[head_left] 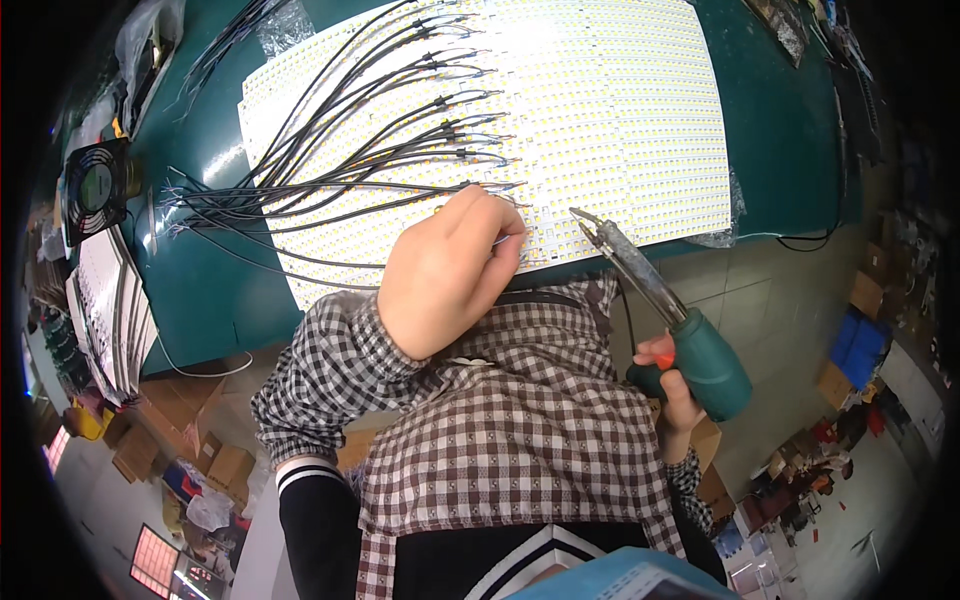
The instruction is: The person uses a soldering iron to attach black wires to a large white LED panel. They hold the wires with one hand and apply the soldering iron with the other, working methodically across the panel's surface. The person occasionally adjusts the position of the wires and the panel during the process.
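A large white LED board sheet (650, 120) with rows of small yellowish chips lies on the green table. Many black cables (330, 165) run across its left half, their thin stripped ends reaching toward the middle. My left hand (440, 265) is closed in a pinch over the near edge of the board, with a thin wire end at its fingertips and black cable passing under the hand. In my right hand (680, 400) is a green soldering gun (712, 365) with a red trigger. Its metal tip points up and left, just above the board and to the right of my left hand.
A black fan (98, 190) stands at the table's left edge, above a stack of white panels (110, 310). Clear plastic wrap (285, 28) and more cables lie at the far left. Cardboard boxes (225, 470) and a blue bin (858, 345) are on the floor.
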Available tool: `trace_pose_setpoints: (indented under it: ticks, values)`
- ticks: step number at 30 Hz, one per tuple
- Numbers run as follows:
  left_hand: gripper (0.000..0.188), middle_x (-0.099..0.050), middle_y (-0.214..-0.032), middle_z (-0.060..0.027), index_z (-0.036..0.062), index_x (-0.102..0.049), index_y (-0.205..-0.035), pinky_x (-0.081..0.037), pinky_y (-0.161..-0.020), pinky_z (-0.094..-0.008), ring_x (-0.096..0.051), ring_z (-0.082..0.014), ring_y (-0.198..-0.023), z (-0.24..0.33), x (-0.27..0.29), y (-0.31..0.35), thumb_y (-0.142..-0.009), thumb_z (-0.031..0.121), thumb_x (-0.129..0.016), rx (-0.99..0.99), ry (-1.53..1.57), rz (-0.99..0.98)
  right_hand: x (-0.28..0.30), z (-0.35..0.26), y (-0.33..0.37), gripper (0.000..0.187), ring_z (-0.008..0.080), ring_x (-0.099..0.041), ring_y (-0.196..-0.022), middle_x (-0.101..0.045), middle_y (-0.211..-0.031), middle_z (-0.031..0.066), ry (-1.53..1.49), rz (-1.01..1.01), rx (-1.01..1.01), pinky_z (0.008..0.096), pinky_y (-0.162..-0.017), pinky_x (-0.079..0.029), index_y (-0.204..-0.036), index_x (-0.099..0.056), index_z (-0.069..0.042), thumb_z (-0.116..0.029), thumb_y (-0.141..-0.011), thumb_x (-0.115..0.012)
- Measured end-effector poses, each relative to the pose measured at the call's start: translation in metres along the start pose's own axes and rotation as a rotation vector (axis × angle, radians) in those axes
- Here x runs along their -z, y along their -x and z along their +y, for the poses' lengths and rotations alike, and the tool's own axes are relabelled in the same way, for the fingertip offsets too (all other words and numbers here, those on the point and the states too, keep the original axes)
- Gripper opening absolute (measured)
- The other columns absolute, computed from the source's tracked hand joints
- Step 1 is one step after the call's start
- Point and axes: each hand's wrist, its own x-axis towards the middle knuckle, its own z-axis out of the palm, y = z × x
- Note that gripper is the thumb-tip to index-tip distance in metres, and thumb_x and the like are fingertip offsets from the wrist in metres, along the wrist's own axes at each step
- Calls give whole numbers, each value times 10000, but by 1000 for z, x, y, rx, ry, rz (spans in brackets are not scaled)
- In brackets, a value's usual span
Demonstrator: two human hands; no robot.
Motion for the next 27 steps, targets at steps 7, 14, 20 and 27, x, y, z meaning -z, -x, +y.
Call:
trace_pose_setpoints:
  ticks: [7,14,20,27]
  values:
    - [124,-597,-776,-82,37,-582,-866,-480,-540,-305,-604,-218,-608,4,-11,0,-799,-9,-676,20,-135,50,1,2,-2,505,275,-678,-804,-668,-976,221,-15,-22,-3,385,-779,-550,-1151,-573,126,-301,-890,-637]
    - [129,-583,-765,-78,37,-570,-851,-472,-522,-306,-597,-207,-589,7,-11,-2,-785,-6,-672,58,-133,20,1,-2,-5,307,184,-670,-807,-722,-839,95,39,-42,50,298,-699,-538,-933,-699,23,-240,-812,-801]
    - [135,-569,-754,-76,32,-563,-840,-456,-509,-291,-569,-186,-561,7,-9,-4,-773,-16,-671,79,-74,6,1,-3,-4,300,186,-635,-745,-725,-800,33,237,-59,39,321,-684,-507,-819,-735,-44,-331,-778,-812]
    - [135,-562,-749,-72,31,-558,-830,-447,-496,-286,-554,-174,-547,6,-10,-4,-772,-29,-664,65,-51,17,-2,-4,-5,276,193,-642,-742,-720,-792,24,243,-66,60,329,-700,-510,-869,-726,-43,-280,-759,-818]
